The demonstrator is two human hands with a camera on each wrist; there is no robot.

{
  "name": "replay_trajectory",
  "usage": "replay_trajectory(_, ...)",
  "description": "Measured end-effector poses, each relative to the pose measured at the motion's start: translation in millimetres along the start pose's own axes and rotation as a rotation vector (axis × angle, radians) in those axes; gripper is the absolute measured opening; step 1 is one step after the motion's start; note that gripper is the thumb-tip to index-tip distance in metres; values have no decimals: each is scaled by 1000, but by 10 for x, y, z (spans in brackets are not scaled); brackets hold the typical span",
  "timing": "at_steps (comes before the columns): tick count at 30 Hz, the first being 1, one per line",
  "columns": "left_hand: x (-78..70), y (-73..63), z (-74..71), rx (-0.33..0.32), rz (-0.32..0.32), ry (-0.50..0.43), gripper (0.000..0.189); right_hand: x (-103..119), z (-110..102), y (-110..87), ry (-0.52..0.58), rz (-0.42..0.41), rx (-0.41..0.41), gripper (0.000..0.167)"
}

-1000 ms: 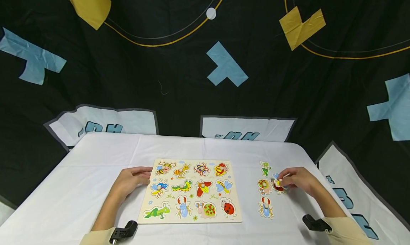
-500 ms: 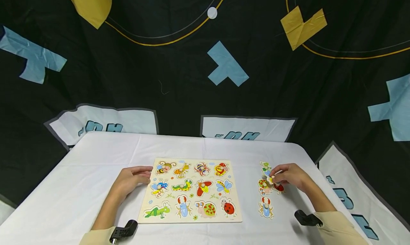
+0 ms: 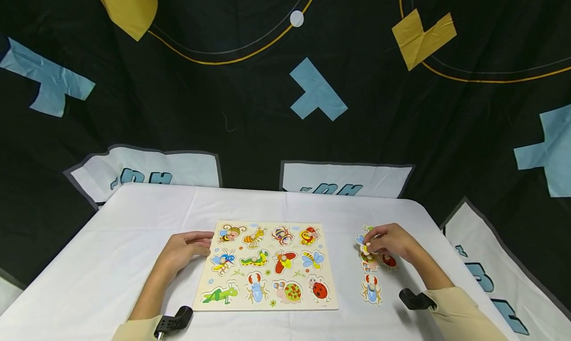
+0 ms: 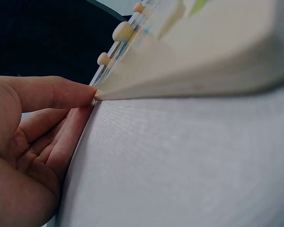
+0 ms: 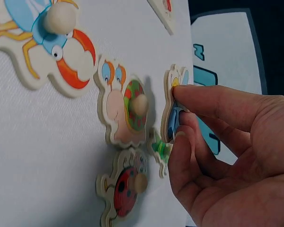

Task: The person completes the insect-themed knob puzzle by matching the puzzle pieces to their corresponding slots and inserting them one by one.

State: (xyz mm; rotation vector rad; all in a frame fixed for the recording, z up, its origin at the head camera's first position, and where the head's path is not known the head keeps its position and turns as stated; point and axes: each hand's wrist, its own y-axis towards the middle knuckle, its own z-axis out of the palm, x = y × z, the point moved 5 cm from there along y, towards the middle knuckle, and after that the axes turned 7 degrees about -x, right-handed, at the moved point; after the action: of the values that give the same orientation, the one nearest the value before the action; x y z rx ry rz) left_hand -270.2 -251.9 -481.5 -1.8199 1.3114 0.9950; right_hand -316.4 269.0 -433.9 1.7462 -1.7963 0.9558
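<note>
A wooden knob puzzle board (image 3: 299,276) printed with insects lies flat on the table. My left hand (image 3: 180,252) rests at its left side, and in the left wrist view fingertips (image 4: 91,94) touch the board's edge. Between thumb and fingers my right hand (image 3: 394,242) pinches a dragonfly puzzle piece (image 5: 169,106) with blue wings and a yellow part. It is raised over the loose pieces and overlaps the snail piece (image 5: 114,106) in the head view. The right fingers hide part of it.
Right of the board lie a ladybug piece (image 3: 389,261), a blue stag beetle piece (image 3: 371,290) and a green insect piece (image 5: 160,147), partly covered by the hand in the head view. A white cloth covers the table (image 3: 151,207). Behind hangs a black curtain (image 3: 250,133).
My right hand has lifted the dragonfly piece off the ladybug piece and carried it left, over the snail piece. The left hand stays at the board's edge.
</note>
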Motion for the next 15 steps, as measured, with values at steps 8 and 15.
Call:
replay_trajectory(8,4,12,-2,-4,7,12,53,113,141,39,-20,-33,4,18)
replay_trajectory(15,-6,3,1,-2,6,-3,53,200,285,81,-8,-56,9,17)
